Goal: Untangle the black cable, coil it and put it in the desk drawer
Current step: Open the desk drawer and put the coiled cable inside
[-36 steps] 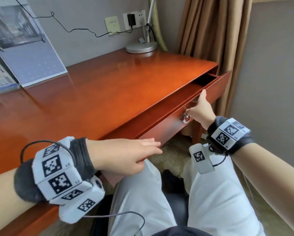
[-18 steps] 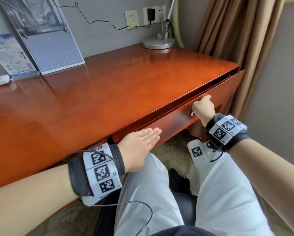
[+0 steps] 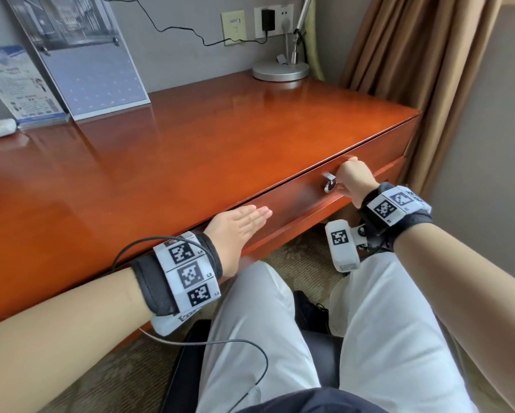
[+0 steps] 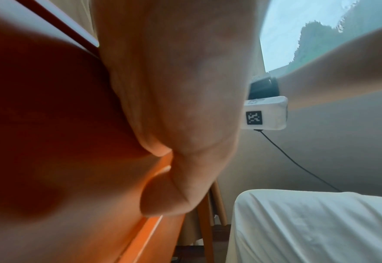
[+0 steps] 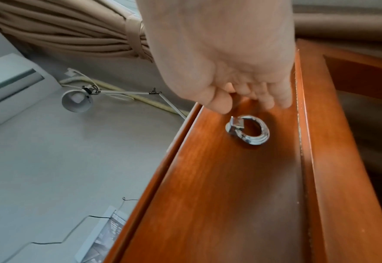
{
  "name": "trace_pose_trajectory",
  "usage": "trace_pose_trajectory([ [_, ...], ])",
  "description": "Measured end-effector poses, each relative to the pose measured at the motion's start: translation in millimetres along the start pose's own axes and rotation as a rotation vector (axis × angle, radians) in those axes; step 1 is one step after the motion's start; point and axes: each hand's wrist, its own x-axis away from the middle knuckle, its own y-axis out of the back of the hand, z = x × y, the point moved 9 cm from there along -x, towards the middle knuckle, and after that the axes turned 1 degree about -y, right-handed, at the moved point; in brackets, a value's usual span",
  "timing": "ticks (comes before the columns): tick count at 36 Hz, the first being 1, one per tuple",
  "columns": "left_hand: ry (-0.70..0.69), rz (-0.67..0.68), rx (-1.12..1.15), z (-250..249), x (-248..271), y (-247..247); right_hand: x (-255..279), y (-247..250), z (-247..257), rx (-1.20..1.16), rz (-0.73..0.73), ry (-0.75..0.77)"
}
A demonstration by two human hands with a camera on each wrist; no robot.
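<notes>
**Pushing the drawer flush with both hands**

You are sitting at a desk (image 3: pixel 190 150), closing its drawer (image 3: pixel 298 201). Your left hand (image 3: pixel 235 228) is lying flat against the drawer front, fingers straight and pressed together. Your right hand (image 3: pixel 353 177) is resting curled beside the ring pull (image 3: pixel 329 184); in the right wrist view its fingertips (image 5: pixel 266 101) are bunched just above the pull (image 5: pixel 248 130), not gripping it.

To finish well, be pressing evenly with both hands so the front is going in square, and be keeping your fingertips off the top edge, where the gap under the desktop is narrowing to a thin line.

The cable is not showing on the desktop or in either hand; judging by that, it is lying inside the drawer, but the inside is hidden. The 1 black lead (image 3: pixel 190 32) on the wall is running from a charger (image 3: pixel 267 17) and looks like a separate item. Whether the drawer is fully seated is hard to tell. The left wrist view is mostly blurred palm and wood.
</notes>
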Motion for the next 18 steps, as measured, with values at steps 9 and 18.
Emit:
trace_pose_trajectory([
  [9,0.014,0.065,0.022,-1.9,-6.5,-5.6,8.6,14.7,2.0,-0.149,-0.044,-0.006],
  [18,-0.029,0.089,0.119,0.6,-1.5,2.2,26.4,23.6,12.6,-0.155,0.019,-0.016],
])
